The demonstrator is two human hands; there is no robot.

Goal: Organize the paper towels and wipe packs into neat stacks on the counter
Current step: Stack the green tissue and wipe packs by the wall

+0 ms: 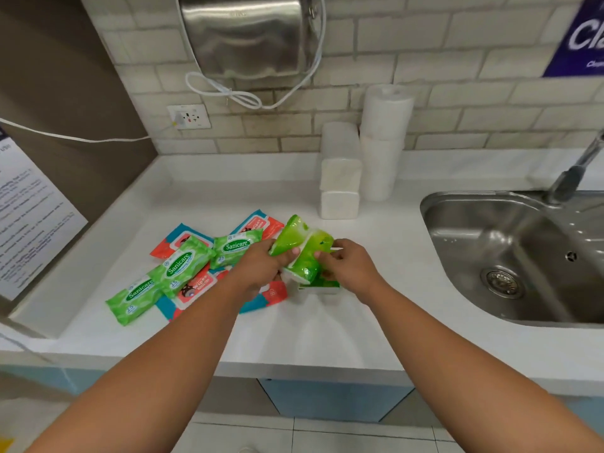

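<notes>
White counter (327, 338) by sink (523, 256), tiled wall behind. Near edge clear, room to build stacks. Left hand (261, 266) and right hand (349, 266), fingers clamped on green wipe packs (304, 246) held above another pack, prob. to square them up. Loose packs (183, 266) jumbled to the left. Paper towels (359, 158) stacked by wall.
</notes>
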